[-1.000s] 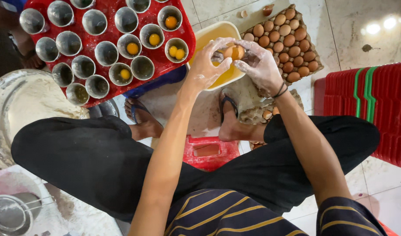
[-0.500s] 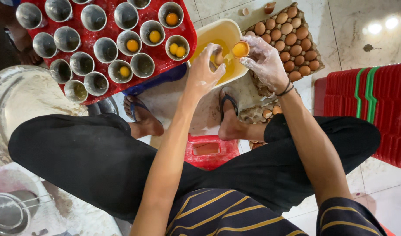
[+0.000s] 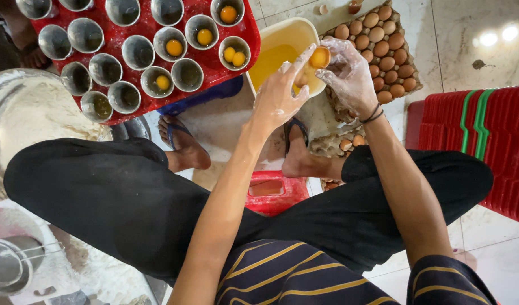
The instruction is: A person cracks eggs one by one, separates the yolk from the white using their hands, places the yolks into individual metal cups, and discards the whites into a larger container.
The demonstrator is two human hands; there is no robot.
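my left hand [image 3: 279, 96] and right hand [image 3: 350, 76] pinched a cracked egg [image 3: 318, 57] over the yellow tub [image 3: 282, 42], so the yolk dropped inside.

The hands [image 3: 313, 85] now pull the cracked egg [image 3: 319, 57] apart over the yellow tub [image 3: 282, 39]; a second ago it sat whole between them.
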